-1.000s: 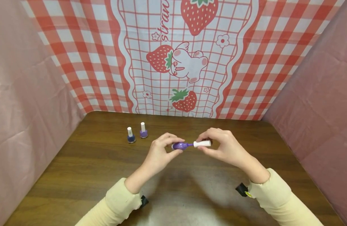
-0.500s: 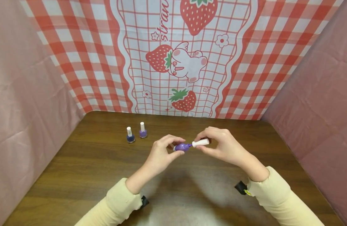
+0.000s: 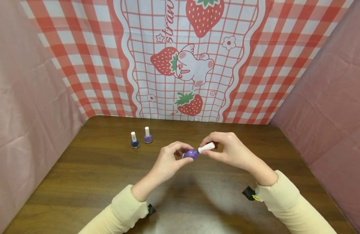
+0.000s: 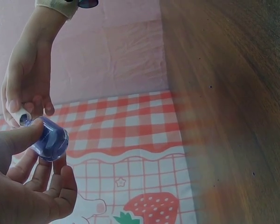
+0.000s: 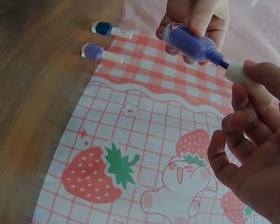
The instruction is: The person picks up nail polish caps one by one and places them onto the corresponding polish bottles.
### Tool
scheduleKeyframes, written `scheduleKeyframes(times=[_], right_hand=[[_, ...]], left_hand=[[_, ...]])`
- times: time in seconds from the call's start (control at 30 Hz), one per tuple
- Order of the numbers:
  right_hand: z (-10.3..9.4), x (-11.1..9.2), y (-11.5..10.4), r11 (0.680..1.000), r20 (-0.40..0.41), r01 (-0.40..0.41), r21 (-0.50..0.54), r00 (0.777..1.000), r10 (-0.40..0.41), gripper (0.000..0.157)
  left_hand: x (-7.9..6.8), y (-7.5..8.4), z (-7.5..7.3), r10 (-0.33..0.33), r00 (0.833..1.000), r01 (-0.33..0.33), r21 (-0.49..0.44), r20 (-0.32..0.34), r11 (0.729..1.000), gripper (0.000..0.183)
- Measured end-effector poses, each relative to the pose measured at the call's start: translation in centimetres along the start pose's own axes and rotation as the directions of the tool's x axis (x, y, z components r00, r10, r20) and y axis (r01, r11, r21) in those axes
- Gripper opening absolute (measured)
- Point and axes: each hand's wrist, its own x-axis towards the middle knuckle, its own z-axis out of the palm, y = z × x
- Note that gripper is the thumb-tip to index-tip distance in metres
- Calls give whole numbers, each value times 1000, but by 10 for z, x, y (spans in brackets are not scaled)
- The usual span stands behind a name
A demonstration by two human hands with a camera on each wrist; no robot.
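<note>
Between thumb and fingers, my left hand [image 3: 169, 160] pinches a purple nail polish bottle [image 3: 190, 154], tilted on its side with its neck toward the right. My right hand [image 3: 231, 150] pinches the white cap [image 3: 207, 148]. In the right wrist view a short stretch of purple brush stem [image 5: 224, 64] shows between the threaded neck and the cap; the rest of the brush is inside the bottle. Both hands are held above the table. The left wrist view shows the clear glass base of the bottle [image 4: 52, 140] beyond my left thumb.
Two capped nail polish bottles stand upright at the back left of the brown wooden table [image 3: 109, 182]: a dark blue one [image 3: 134, 143] and a purple one [image 3: 147, 138]. A strawberry-print cloth [image 3: 194, 65] hangs behind, with pink cloth at both sides.
The cap has come closer to the bottle, so less of the brush stem shows. The cap's outer end has tipped upward. The left hand has shifted slightly right and down.
</note>
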Motion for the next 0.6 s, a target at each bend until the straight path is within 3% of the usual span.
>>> scheduleKeyframes(times=[0.37,0.6], right_hand=[[1,2,-4,993,46,-100,59,994,98,14],[-9,12,-25,987,52,-127,101,991,123,13]], left_hand=[[0,4,4,-37,999,37,-24,29,999,23],[2,4,5,-124,988,138,-159,96,978,25]])
